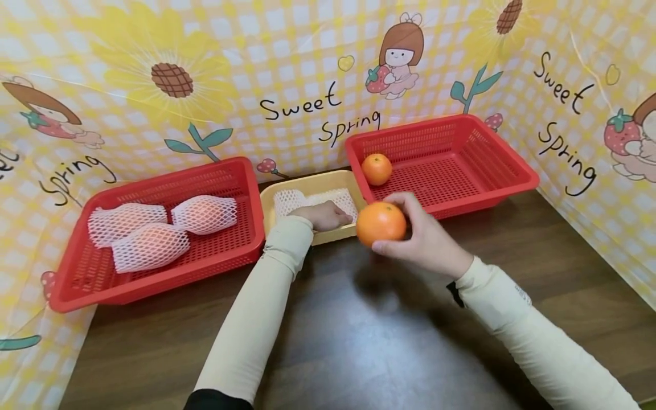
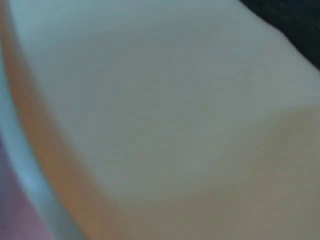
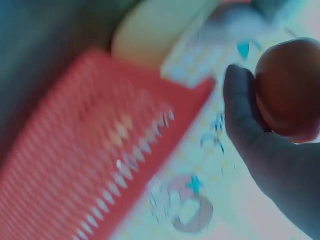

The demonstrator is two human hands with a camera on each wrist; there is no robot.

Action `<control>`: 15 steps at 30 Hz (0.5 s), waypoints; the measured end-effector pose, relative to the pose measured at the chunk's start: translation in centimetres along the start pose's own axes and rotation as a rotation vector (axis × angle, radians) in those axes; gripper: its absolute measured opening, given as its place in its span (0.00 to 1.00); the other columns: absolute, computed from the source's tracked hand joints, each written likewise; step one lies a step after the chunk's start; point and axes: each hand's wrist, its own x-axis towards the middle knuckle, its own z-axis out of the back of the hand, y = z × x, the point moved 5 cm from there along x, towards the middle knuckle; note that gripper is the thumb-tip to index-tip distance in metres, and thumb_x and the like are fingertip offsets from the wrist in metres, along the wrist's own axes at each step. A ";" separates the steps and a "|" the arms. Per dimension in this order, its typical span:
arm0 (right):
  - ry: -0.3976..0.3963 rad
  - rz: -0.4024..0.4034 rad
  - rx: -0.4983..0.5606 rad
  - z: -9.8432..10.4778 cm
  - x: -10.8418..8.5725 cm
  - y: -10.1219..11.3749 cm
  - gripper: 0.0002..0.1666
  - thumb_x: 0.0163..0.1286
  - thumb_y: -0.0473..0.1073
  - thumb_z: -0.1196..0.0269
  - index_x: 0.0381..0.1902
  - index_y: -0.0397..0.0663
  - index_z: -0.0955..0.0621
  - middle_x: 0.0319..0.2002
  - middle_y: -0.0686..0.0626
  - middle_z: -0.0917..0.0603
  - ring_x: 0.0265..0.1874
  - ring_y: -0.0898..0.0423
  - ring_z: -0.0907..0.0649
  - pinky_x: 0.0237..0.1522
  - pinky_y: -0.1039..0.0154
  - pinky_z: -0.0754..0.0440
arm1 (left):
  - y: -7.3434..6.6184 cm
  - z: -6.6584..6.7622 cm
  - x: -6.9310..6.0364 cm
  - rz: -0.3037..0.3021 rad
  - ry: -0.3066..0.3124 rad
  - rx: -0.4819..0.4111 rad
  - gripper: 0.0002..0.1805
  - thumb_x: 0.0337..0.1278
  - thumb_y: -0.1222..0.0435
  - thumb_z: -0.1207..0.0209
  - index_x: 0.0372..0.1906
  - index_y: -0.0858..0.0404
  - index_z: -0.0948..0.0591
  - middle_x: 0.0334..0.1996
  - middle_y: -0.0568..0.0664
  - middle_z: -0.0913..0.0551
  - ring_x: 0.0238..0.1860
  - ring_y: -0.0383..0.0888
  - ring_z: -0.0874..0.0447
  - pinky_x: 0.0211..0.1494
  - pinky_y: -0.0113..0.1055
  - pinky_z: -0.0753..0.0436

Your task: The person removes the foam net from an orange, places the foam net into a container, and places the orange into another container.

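Note:
My right hand (image 1: 427, 236) holds an orange (image 1: 380, 224) above the table, fingers behind it and thumb at its lower front. In the right wrist view the same orange (image 3: 292, 90) looks dark beside the thumb. The left hand (image 1: 324, 216) reaches into a small yellow basket (image 1: 277, 185), fingers bent down at white foam net sleeves (image 1: 340, 198); whether they pinch one is hidden. The left wrist view is blurred and shows mostly pale cloth. Another orange (image 1: 376, 169) lies at the left end of the right red basket (image 1: 492, 196).
A left red basket (image 1: 169, 285) contains several fruits in foam nets (image 1: 205, 214), (image 1: 151, 247), (image 1: 128, 219). All three baskets stand in a row at the back of the brown wooden table (image 1: 328, 341). A yellow checked cloth (image 1: 302, 62) covers the walls behind.

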 end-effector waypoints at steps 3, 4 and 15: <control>-0.047 -0.018 -0.030 2.2 1.8 0.4 0.40 0.59 0.44 0.24 0.62 0.46 0.34 0.57 0.46 0.25 0.51 0.50 0.22 0.53 0.48 0.25 | 0.1 0.1 0.2 -0.030 -0.075 0.024 0.21 0.76 0.57 0.52 0.59 0.61 0.16 0.58 0.51 0.18 0.63 0.47 0.25 0.67 0.39 0.31; -0.060 -0.030 -0.040 2.9 2.5 0.5 0.40 0.60 0.45 0.24 0.62 0.46 0.34 0.57 0.46 0.26 0.51 0.50 0.22 0.53 0.48 0.24 | 0.1 0.3 0.3 -0.041 -0.127 0.034 0.19 0.76 0.59 0.51 0.57 0.61 0.15 0.56 0.51 0.16 0.62 0.47 0.23 0.66 0.39 0.30; -0.090 -0.222 -0.303 7.6 8.5 -0.9 0.49 0.61 0.59 0.27 0.68 0.44 0.40 0.59 0.39 0.26 0.53 0.43 0.23 0.58 0.43 0.25 | -5.8 2.0 -0.5 -0.044 -0.710 0.014 0.28 0.74 0.49 0.48 0.68 0.63 0.26 0.63 0.58 0.26 0.64 0.54 0.28 0.65 0.48 0.30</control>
